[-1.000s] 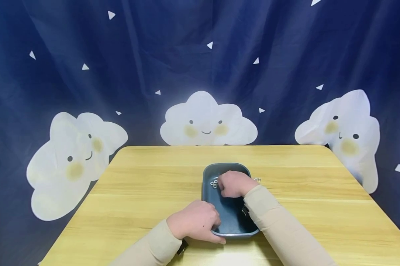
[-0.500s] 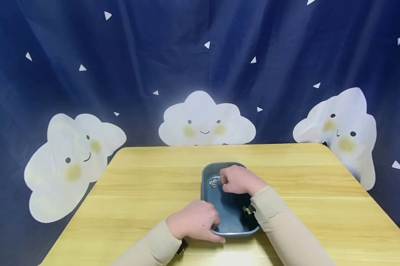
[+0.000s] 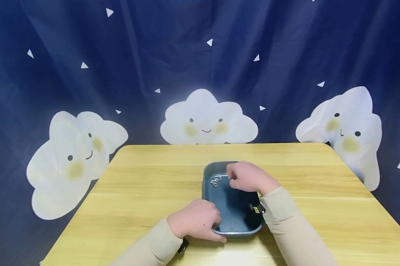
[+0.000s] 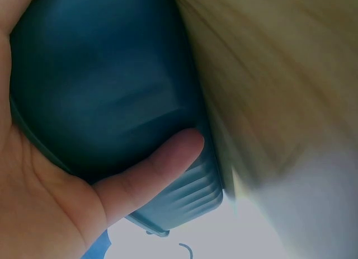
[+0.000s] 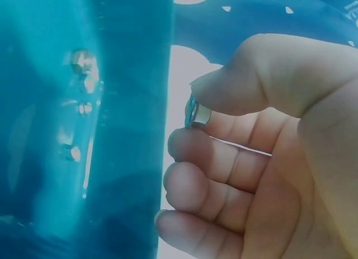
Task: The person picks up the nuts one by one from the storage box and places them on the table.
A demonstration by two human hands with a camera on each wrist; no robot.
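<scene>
The right hand (image 3: 250,178) is drawing rightward over the tray (image 3: 231,207), away from four nuts (image 3: 215,184) that are lying in its far left part — the fourth is showing clear of the hand, which was covering that spot a second ago. This hand is pinching another nut (image 5: 200,113), so that one seems to be parting from the group. The left hand (image 3: 196,220) is keeping its place, gripping the tray's near left corner — apparently steadying it on the bench (image 3: 147,177).
</scene>
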